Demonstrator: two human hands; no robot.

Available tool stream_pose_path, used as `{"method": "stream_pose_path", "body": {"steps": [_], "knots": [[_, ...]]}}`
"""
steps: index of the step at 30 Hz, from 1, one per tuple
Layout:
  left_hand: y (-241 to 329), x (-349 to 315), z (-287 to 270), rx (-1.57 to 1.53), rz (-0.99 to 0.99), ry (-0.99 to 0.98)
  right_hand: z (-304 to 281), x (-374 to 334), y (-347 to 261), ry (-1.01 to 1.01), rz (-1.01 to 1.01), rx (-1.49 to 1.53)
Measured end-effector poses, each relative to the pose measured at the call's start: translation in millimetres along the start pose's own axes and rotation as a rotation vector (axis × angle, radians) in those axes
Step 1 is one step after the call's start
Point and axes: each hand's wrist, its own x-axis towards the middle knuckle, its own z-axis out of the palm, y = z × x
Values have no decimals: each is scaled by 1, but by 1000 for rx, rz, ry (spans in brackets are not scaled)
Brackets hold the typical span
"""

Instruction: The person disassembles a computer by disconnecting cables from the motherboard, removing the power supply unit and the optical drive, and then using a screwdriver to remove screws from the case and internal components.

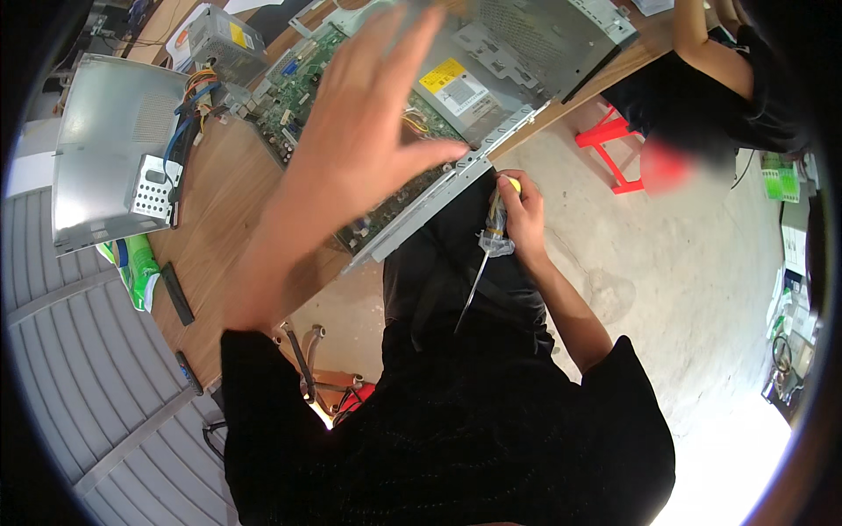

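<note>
My left hand (355,131) is raised over an open computer case (412,215), fingers stretched out and thumb apart, slightly blurred. It hides part of the green circuit board (303,74) inside. A metal drive (454,88) with a yellow and white label sits in the case, right of my fingers. Beside the case's near edge, over my lap, my right hand (524,219) is closed round a screwdriver (496,217) with a clear and yellow handle. Its thin shaft points down toward me. Whether my left thumb touches the case frame, I cannot tell.
A metal side panel (96,149) and a power supply (230,44) with bundled cables lie left on the wooden table (215,210). A green packet (136,272) and a black bar (177,294) rest near its left edge. Another person (715,79) is at the upper right near a red stool (605,136).
</note>
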Motion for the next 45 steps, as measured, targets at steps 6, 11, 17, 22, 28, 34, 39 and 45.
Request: {"method": "stream_pose_path", "body": {"steps": [6,11,17,22,28,34,39,45], "knots": [[-6,141,37,213,645,-123,-4,-3,-6,24,12,2],[-5,202,35,295,739,-450,-1,-4,-10,22,2,25],[14,214,27,382,671,-691,-8,4,4,10,-19,76],[9,206,24,340,663,-665,-7,4,7,28,-28,71],[7,210,21,244,576,-598,-6,4,9,20,-66,107],[2,194,22,100,532,-538,-32,3,17,196,-48,368],[10,188,-4,50,521,-429,-46,5,12,202,-44,390],[-7,112,-67,350,175,222,-40,-23,20,136,4,325]]}}
